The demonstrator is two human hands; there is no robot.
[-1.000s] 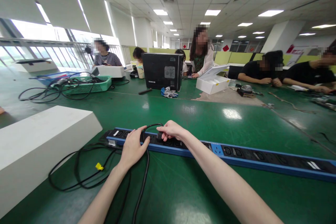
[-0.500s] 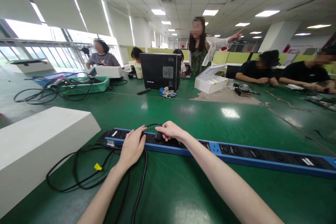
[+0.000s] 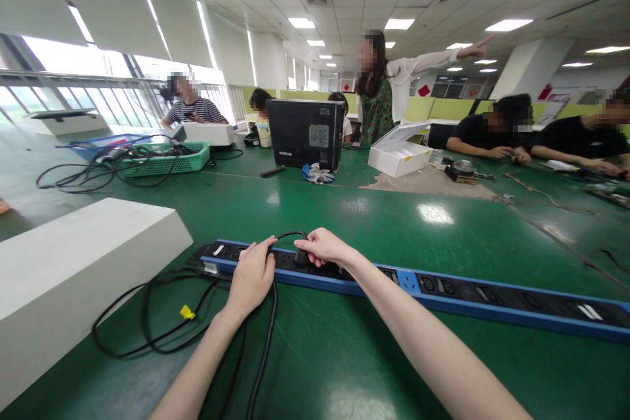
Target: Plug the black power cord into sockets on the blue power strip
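A long blue-and-black power strip lies across the green table in front of me. My right hand pinches a black plug at the strip's sockets; how deep the plug sits, I cannot tell. From the plug a black cable arcs left towards my left hand and comes out below it on the near side. My left hand lies over the strip's left part, thumb and fingers closed over it; the fingertips are partly hidden. More black cable with a yellow tag coils left of that wrist.
A large white box stands at my left. Further back are a green basket with cables, a black computer case, gloves and an open white box. Several people are around the table; one stands pointing right.
Both hands keep the same hold on the strip and plug. The view has shifted slightly, and the standing person's arm reaches further out to the right.
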